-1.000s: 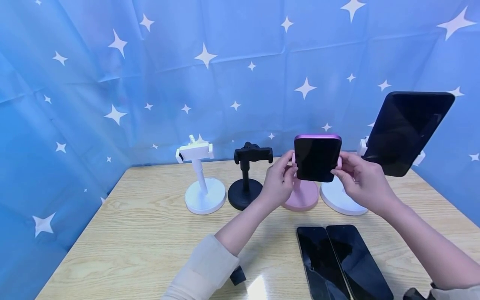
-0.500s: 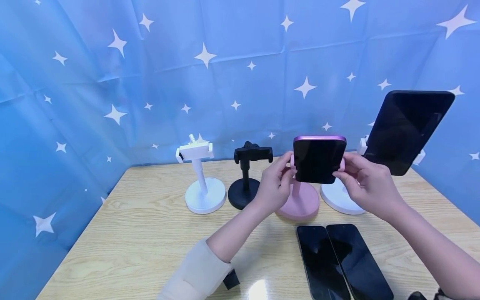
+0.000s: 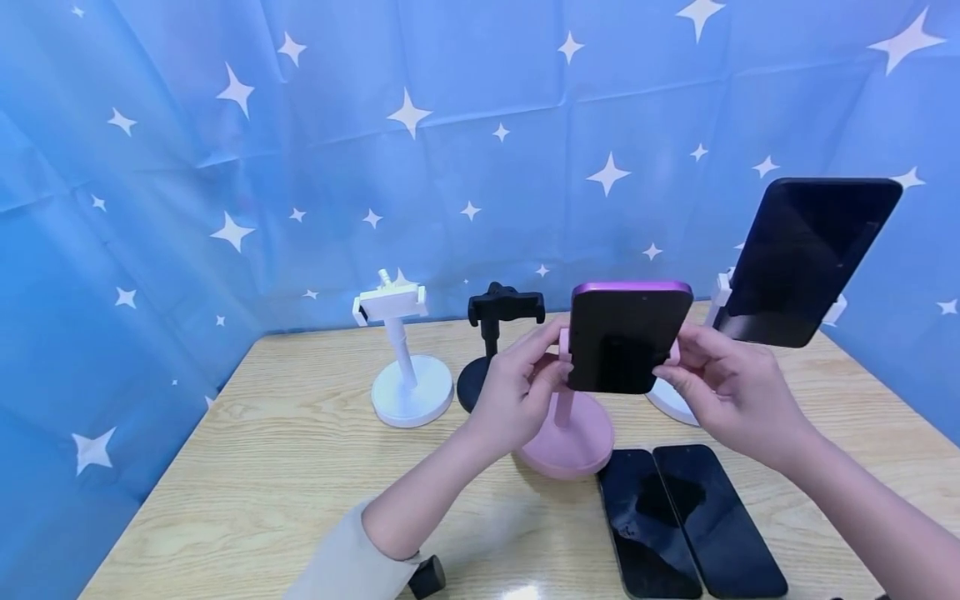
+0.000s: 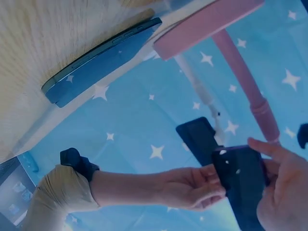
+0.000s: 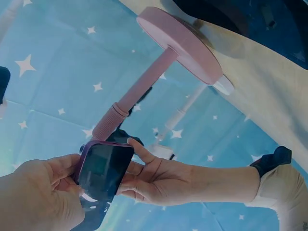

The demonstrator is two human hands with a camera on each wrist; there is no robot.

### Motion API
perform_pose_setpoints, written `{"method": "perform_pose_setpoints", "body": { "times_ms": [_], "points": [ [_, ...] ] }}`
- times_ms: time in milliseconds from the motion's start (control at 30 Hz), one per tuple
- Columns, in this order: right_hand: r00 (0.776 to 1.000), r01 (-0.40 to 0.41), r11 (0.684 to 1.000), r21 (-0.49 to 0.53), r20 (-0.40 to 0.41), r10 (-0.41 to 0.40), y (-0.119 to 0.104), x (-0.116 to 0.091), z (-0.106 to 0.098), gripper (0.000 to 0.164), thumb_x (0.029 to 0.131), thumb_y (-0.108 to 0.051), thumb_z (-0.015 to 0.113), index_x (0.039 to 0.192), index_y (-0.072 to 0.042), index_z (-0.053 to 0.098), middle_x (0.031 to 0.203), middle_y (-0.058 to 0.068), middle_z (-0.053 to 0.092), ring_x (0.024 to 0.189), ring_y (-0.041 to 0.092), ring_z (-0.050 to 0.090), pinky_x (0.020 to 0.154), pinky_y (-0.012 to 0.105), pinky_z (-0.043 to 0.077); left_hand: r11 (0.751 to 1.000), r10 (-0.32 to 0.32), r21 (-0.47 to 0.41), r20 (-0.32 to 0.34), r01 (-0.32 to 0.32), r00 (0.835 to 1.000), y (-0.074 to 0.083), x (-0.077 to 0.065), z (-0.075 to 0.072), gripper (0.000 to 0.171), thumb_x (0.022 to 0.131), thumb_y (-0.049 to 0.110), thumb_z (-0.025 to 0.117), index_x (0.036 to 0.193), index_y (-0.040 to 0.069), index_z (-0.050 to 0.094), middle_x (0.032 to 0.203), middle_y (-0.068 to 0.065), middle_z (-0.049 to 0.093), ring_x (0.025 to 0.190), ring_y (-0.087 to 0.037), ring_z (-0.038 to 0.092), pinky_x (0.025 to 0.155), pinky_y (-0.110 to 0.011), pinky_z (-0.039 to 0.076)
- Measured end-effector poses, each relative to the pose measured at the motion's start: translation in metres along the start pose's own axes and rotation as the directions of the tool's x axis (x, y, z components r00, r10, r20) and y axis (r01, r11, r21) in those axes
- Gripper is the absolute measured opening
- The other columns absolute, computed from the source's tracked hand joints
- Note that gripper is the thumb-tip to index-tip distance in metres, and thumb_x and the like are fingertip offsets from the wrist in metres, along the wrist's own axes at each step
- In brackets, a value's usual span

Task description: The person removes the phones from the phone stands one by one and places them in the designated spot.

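Note:
A smartphone with a purple edge (image 3: 626, 342) sits screen toward me in the clamp of a pink phone stand (image 3: 570, 450), tilted back slightly. My left hand (image 3: 513, 396) pinches the left end of the clamp at the phone's side, thumb in front and fingers behind. On the other side, my right hand (image 3: 731, 396) pinches the clamp's right end the same way. From below, the right wrist view shows the stand's pink post (image 5: 147, 79) running from its round base to the ribbed collar near the phone (image 5: 103, 168). The clamp's back is hidden.
A white phone stand (image 3: 411, 392) and a black one (image 3: 506, 307) stand at the back, their clamps holding nothing. A tablet (image 3: 813, 258) leans in another white stand at right. Two dark phones, one left (image 3: 648, 525) and one right (image 3: 720, 525), lie side by side in front.
The pink stand, with the phone in it, has come nearer to me and to the left, both hands moving along with it. The phone looks larger and its top edge sits lower.

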State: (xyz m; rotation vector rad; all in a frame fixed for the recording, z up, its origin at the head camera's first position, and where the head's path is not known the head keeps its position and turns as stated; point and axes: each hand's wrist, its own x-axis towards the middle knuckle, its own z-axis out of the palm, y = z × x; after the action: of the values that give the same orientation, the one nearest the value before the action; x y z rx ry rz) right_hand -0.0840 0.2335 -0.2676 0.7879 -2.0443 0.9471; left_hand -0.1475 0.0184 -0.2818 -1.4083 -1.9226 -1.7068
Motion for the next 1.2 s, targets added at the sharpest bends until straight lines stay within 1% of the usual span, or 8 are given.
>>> {"method": "perform_pose_setpoints", "body": {
  "times_ms": [133,267,400,700,800,933,1100,1200],
  "points": [
    [1.000,0.023,0.996,0.088,0.019,-0.025,-0.003,-0.003,0.007,0.032,0.085,-0.009,0.063,0.107,0.014,0.057,0.075,0.000,0.060,0.058,-0.001,0.049,0.040,0.014,0.033,1.000,0.006,-0.020,0.016,-0.005,1.000,0.006,-0.011,-0.009,0.035,0.090,-0.008,0.048,0.125,-0.008,0.048,0.112,-0.020,0.056,0.085,-0.027,0.065,0.071,-0.024,0.053],
    [0.997,0.042,0.995,0.093,0.061,-0.048,-0.007,-0.004,0.012,0.030,0.087,-0.010,0.062,0.106,0.012,0.057,0.072,-0.003,0.057,0.052,-0.001,0.044,0.040,0.012,0.032,1.000,-0.005,-0.030,0.017,0.005,1.000,0.008,-0.021,-0.015,0.035,0.089,-0.009,0.049,0.124,-0.009,0.049,0.107,-0.020,0.056,0.083,-0.027,0.065,0.070,-0.026,0.054],
    [0.994,0.035,0.995,0.097,0.097,-0.044,-0.010,-0.005,0.016,0.031,0.088,-0.013,0.061,0.108,0.009,0.056,0.071,-0.005,0.053,0.049,-0.001,0.040,0.041,0.011,0.033,0.999,-0.002,-0.033,0.013,0.003,1.000,0.011,-0.030,-0.019,0.034,0.088,-0.009,0.051,0.121,-0.010,0.050,0.105,-0.020,0.056,0.086,-0.028,0.065,0.071,-0.026,0.054],
    [0.990,0.030,0.989,0.145,0.133,-0.049,-0.012,-0.008,0.023,0.030,0.087,-0.010,0.061,0.111,0.007,0.055,0.070,-0.005,0.053,0.053,0.000,0.044,0.042,0.011,0.035,0.998,-0.047,-0.053,0.003,0.047,0.999,0.014,-0.043,-0.020,0.037,0.088,-0.008,0.052,0.125,-0.009,0.049,0.103,-0.018,0.056,0.092,-0.027,0.065,0.072,-0.028,0.054],
    [0.988,0.016,0.991,0.132,0.148,-0.036,-0.013,-0.010,0.023,0.027,0.086,-0.006,0.062,0.110,0.006,0.056,0.069,-0.005,0.052,0.053,-0.001,0.044,0.042,0.012,0.035,0.999,-0.006,-0.038,-0.009,0.006,1.000,0.011,-0.046,-0.019,0.036,0.086,-0.009,0.053,0.122,-0.010,0.049,0.101,-0.019,0.056,0.090,-0.028,0.065,0.071,-0.027,0.054],
    [0.988,0.010,0.993,0.115,0.152,-0.027,-0.014,-0.012,0.024,0.023,0.087,-0.009,0.062,0.106,0.003,0.057,0.066,-0.006,0.048,0.052,-0.003,0.042,0.042,0.011,0.036,0.996,0.092,-0.002,-0.020,-0.092,0.996,0.007,-0.050,-0.017,0.035,0.084,-0.011,0.054,0.119,-0.013,0.050,0.100,-0.020,0.056,0.088,-0.028,0.066,0.070,-0.026,0.054],
    [0.989,0.068,0.981,0.179,0.115,-0.090,-0.013,-0.016,0.029,0.024,0.089,-0.017,0.058,0.099,0.005,0.057,0.065,-0.004,0.046,0.052,-0.002,0.040,0.041,0.011,0.035,0.982,0.191,0.022,-0.020,-0.190,0.981,0.006,-0.055,-0.014,0.034,0.082,-0.016,0.054,0.115,-0.012,0.049,0.098,-0.021,0.055,0.084,-0.028,0.066,0.070,-0.025,0.054],
    [0.989,0.100,0.972,0.213,0.084,-0.120,-0.010,-0.018,0.032,0.026,0.089,-0.019,0.058,0.094,0.007,0.056,0.063,-0.003,0.044,0.050,-0.003,0.037,0.040,0.011,0.032,0.975,0.221,0.029,-0.015,-0.221,0.975,0.007,-0.057,-0.014,0.034,0.080,-0.018,0.053,0.113,-0.011,0.048,0.097,-0.021,0.054,0.081,-0.029,0.065,0.069,-0.024,0.054]
  ]
}}
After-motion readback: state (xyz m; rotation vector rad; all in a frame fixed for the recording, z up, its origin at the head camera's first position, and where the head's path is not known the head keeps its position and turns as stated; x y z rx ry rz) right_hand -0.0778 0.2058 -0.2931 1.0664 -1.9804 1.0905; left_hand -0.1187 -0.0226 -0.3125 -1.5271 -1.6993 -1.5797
